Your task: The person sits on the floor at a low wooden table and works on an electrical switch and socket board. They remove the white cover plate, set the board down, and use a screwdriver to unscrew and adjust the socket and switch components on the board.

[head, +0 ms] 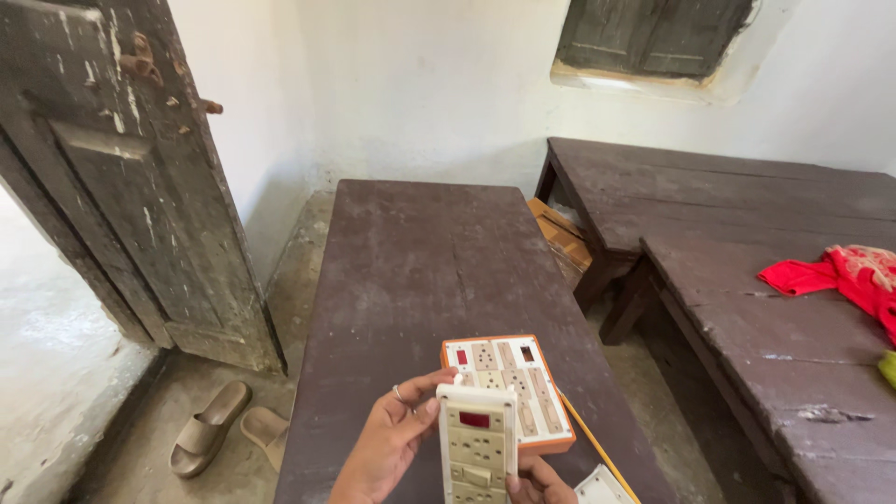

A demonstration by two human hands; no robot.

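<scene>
Left hand (390,446) raised from the lower edge of view, palm turned inward, fingers curled, thumb stretched toward the right, a ring on one finger. Grip closed around the left side of something held upright. Right hand (539,483) low at the frame bottom, mostly cut off, fingertips pinching from below. Both forearms barely visible.

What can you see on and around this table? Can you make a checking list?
Surface: long dark wooden table, worn and scratched.
Job's things: cream socket panel held upright; orange-edged switchboard lying flat behind it.
Clutter: white piece at the table's near edge; thin yellow stick beside it.
Hands: left hand grips the panel's side; right hand holds its lower end.
Cables: nothing seen.
Surroundings: old wooden door, sandals on the floor, red cloth on a neighbouring table, shuttered window.
</scene>
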